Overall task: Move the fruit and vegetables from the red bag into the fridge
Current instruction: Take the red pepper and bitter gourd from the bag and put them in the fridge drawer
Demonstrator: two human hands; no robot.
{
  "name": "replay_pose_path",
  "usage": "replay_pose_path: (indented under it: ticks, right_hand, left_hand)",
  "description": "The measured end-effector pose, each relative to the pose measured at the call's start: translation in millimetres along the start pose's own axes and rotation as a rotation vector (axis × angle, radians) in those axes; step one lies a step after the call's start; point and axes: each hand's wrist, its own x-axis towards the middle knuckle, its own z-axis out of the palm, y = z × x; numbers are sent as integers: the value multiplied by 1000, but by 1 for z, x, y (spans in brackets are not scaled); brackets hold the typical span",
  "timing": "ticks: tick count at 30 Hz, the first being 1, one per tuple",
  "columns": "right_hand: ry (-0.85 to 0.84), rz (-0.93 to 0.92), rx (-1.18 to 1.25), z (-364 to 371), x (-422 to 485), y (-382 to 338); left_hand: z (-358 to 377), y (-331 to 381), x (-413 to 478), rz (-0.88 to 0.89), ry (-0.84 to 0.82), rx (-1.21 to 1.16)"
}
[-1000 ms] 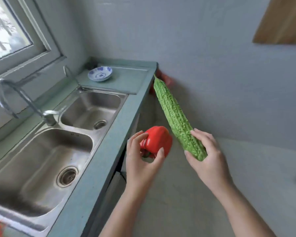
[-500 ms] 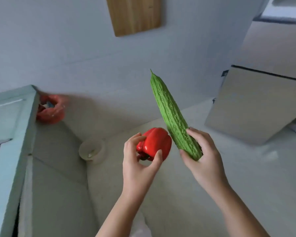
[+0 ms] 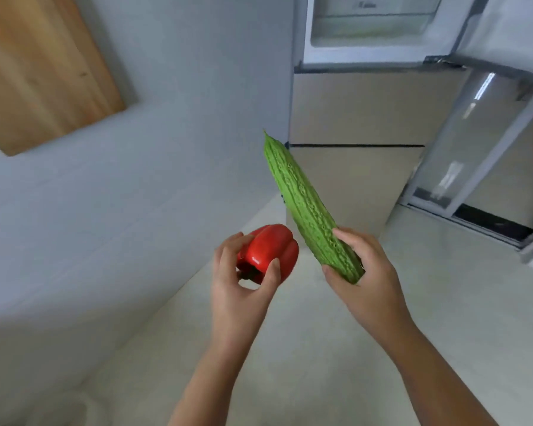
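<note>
My left hand (image 3: 240, 290) grips a shiny red bell pepper (image 3: 271, 249) between fingers and thumb, stem end towards the palm. My right hand (image 3: 366, 281) holds the lower end of a long, bumpy green bitter gourd (image 3: 302, 198) that points up and to the left. Ahead stands the fridge (image 3: 357, 115), beige with a dark seam between its lower doors. Its upper compartment (image 3: 373, 29) is open, showing a clear shelf, and the open door (image 3: 486, 142) swings out on the right. The red bag is out of view.
A pale tiled wall (image 3: 136, 210) runs along the left, with a wooden board (image 3: 43, 69) hanging on it. The light floor (image 3: 320, 348) stretches between me and the fridge. The open door's lower edge juts out at the right.
The view has swung right, away from the sink and counter, and the fridge now fills the upper right, nearer. Both hands keep the same hold on the pepper and the gourd.
</note>
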Motion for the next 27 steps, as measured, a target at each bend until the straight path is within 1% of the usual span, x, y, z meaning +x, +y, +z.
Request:
replay_pose_path:
  ticks: [3,7,12,18,23,27]
  right_hand:
    - [67,31,-11,2,26,9]
    - [116,81,-45,-5,58,29]
    - [185,56,-137,-27,115,61]
    - [227,2,-129,-82,211,104]
    - [249,-32,-111,-129,294,130]
    - [237,-37,-130,-158,343,147]
  left_hand:
    - [16,-9,41,32,-66,-22]
    - [49,-16,86,36,-129,-40]
    - [107,-18,144,35,-214,-56]
    - [198,4,217,59,-231,-108]
    - [260,34,278,138,-223,-116]
    - [298,46,320,119,-199,-168]
